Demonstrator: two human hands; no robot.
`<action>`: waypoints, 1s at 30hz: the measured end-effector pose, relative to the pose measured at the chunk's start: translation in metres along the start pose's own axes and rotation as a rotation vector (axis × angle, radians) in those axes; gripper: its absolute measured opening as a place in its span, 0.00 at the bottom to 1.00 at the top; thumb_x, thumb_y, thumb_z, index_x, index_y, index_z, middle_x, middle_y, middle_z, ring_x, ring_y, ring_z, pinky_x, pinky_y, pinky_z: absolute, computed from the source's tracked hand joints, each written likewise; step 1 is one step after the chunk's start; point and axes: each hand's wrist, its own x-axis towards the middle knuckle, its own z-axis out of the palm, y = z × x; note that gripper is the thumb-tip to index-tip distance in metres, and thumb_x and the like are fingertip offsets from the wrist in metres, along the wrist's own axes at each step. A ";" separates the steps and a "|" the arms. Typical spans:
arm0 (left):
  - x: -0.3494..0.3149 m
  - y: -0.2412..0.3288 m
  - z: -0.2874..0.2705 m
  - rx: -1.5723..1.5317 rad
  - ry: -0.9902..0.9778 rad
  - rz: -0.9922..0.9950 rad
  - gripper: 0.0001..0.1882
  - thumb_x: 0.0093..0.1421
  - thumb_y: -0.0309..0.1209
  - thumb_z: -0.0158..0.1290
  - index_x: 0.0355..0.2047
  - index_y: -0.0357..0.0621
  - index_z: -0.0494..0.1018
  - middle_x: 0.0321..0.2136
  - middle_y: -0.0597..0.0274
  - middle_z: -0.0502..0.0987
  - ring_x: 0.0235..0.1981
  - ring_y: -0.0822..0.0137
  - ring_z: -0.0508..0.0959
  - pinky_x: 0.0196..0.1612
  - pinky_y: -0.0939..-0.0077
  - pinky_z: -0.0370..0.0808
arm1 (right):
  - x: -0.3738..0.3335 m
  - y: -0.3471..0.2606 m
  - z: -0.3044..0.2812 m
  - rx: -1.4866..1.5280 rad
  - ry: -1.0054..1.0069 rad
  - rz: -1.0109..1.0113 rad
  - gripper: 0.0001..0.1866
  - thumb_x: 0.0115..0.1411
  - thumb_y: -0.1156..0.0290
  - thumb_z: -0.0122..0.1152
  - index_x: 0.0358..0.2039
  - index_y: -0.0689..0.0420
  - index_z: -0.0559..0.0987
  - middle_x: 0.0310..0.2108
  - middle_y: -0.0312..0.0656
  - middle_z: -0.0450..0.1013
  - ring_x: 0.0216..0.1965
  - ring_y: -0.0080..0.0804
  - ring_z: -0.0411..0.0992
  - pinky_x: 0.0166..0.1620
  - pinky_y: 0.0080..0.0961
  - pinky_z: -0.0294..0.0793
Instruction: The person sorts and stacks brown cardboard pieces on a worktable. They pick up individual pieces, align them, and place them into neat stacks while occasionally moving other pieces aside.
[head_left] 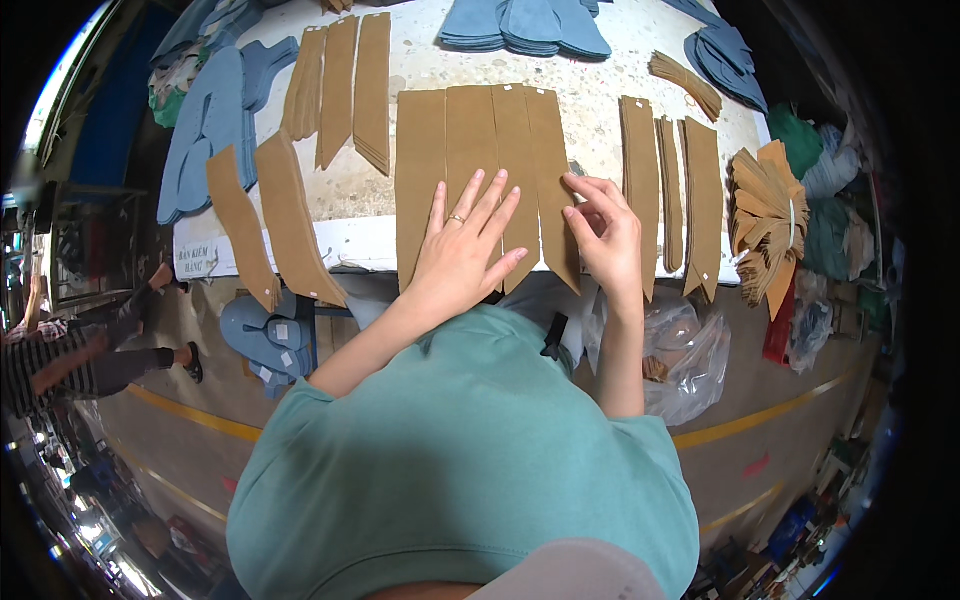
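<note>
Side by side before me on the white table (350,200) lie several flat brown leather-like strips (420,130). My left hand (465,245) rests on them, palm down with fingers spread, and wears a ring. At the right edge of the rightmost strip (548,150) is my right hand (610,235), its thumb and index finger curled toward each other. A small grey thing (576,168) shows just beyond that index fingertip; what the fingers hold, if anything, I cannot make out. Small white stickers mark the far ends of some strips.
Brown strip stacks lie to the left (340,90) and right (640,180). Blue cut pieces (525,25) are piled at the far edge, with more (215,130) at left. A fanned brown bundle (770,225) sits at the right corner. Another person (80,360) is at far left.
</note>
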 end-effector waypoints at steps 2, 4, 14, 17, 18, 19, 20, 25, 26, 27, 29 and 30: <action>-0.001 0.001 -0.004 -0.021 0.021 0.013 0.33 0.62 0.46 0.53 0.64 0.49 0.61 0.67 0.58 0.56 0.69 0.54 0.53 0.67 0.43 0.44 | -0.001 -0.002 0.003 -0.034 0.029 -0.032 0.19 0.53 0.82 0.62 0.47 0.58 0.80 0.41 0.42 0.73 0.29 0.27 0.75 0.36 0.22 0.76; 0.000 0.001 -0.014 -0.007 -0.014 0.013 0.28 0.61 0.42 0.55 0.60 0.48 0.67 0.64 0.56 0.61 0.67 0.54 0.58 0.67 0.47 0.52 | -0.002 -0.006 0.004 -0.055 0.033 0.008 0.17 0.53 0.80 0.62 0.46 0.59 0.80 0.40 0.43 0.73 0.32 0.31 0.75 0.39 0.25 0.76; 0.023 -0.130 -0.139 -0.020 0.708 -0.183 0.07 0.59 0.28 0.56 0.35 0.40 0.81 0.31 0.58 0.83 0.33 0.70 0.82 0.38 0.79 0.77 | 0.023 -0.029 0.042 -0.284 -0.001 -0.313 0.12 0.55 0.75 0.62 0.41 0.60 0.80 0.38 0.46 0.70 0.43 0.44 0.68 0.48 0.35 0.69; 0.037 -0.182 -0.155 0.039 0.711 -0.368 0.07 0.58 0.31 0.57 0.33 0.43 0.81 0.30 0.59 0.83 0.31 0.68 0.82 0.36 0.77 0.77 | 0.021 -0.023 0.050 -0.319 0.036 -0.364 0.13 0.55 0.75 0.62 0.42 0.58 0.79 0.39 0.45 0.69 0.44 0.45 0.67 0.50 0.37 0.67; 0.040 -0.196 -0.155 0.119 0.630 -0.416 0.08 0.58 0.33 0.57 0.33 0.44 0.81 0.29 0.59 0.83 0.30 0.66 0.82 0.36 0.75 0.77 | 0.020 -0.022 0.051 -0.336 0.050 -0.366 0.13 0.55 0.75 0.62 0.42 0.57 0.79 0.39 0.45 0.69 0.45 0.45 0.66 0.50 0.38 0.67; 0.043 -0.208 -0.154 0.194 0.542 -0.475 0.08 0.57 0.35 0.58 0.32 0.45 0.81 0.29 0.59 0.82 0.30 0.65 0.82 0.35 0.74 0.77 | 0.020 -0.020 0.052 -0.308 0.049 -0.360 0.13 0.55 0.75 0.61 0.42 0.57 0.79 0.39 0.45 0.68 0.45 0.44 0.66 0.50 0.38 0.66; 0.043 -0.217 -0.151 0.264 0.432 -0.561 0.09 0.57 0.37 0.58 0.31 0.47 0.82 0.29 0.59 0.82 0.30 0.63 0.82 0.35 0.72 0.77 | 0.019 -0.019 0.052 -0.303 0.046 -0.373 0.13 0.55 0.75 0.61 0.42 0.57 0.79 0.39 0.45 0.68 0.44 0.44 0.66 0.50 0.38 0.66; 0.050 -0.232 -0.122 0.324 0.350 -0.696 0.12 0.50 0.44 0.61 0.29 0.51 0.83 0.27 0.65 0.83 0.32 0.60 0.82 0.37 0.65 0.78 | 0.020 -0.019 0.050 -0.308 0.033 -0.359 0.13 0.55 0.76 0.61 0.43 0.57 0.79 0.39 0.45 0.68 0.44 0.44 0.66 0.50 0.37 0.67; 0.050 -0.232 -0.120 0.325 0.335 -0.720 0.13 0.50 0.45 0.62 0.29 0.51 0.83 0.27 0.66 0.83 0.31 0.61 0.82 0.36 0.66 0.78 | 0.020 -0.019 0.050 -0.303 0.039 -0.367 0.13 0.55 0.76 0.62 0.43 0.57 0.79 0.39 0.45 0.68 0.44 0.44 0.66 0.50 0.37 0.67; 0.051 -0.232 -0.119 0.322 0.319 -0.746 0.14 0.50 0.46 0.62 0.30 0.51 0.83 0.27 0.66 0.83 0.31 0.61 0.83 0.36 0.68 0.78 | 0.020 -0.019 0.050 -0.302 0.036 -0.368 0.13 0.55 0.76 0.62 0.43 0.57 0.79 0.39 0.45 0.68 0.44 0.43 0.66 0.50 0.37 0.67; 0.052 -0.233 -0.120 0.291 0.331 -0.766 0.14 0.49 0.46 0.62 0.30 0.52 0.83 0.27 0.67 0.83 0.30 0.62 0.83 0.36 0.68 0.78 | 0.020 -0.018 0.050 -0.304 0.041 -0.379 0.13 0.55 0.76 0.62 0.43 0.57 0.79 0.39 0.45 0.68 0.44 0.43 0.66 0.50 0.37 0.67; 0.051 -0.234 -0.120 0.275 0.339 -0.778 0.13 0.49 0.46 0.62 0.29 0.52 0.83 0.27 0.67 0.83 0.30 0.62 0.83 0.36 0.68 0.78 | 0.020 -0.018 0.050 -0.307 0.046 -0.387 0.13 0.54 0.76 0.62 0.42 0.57 0.79 0.39 0.44 0.68 0.44 0.43 0.66 0.49 0.37 0.67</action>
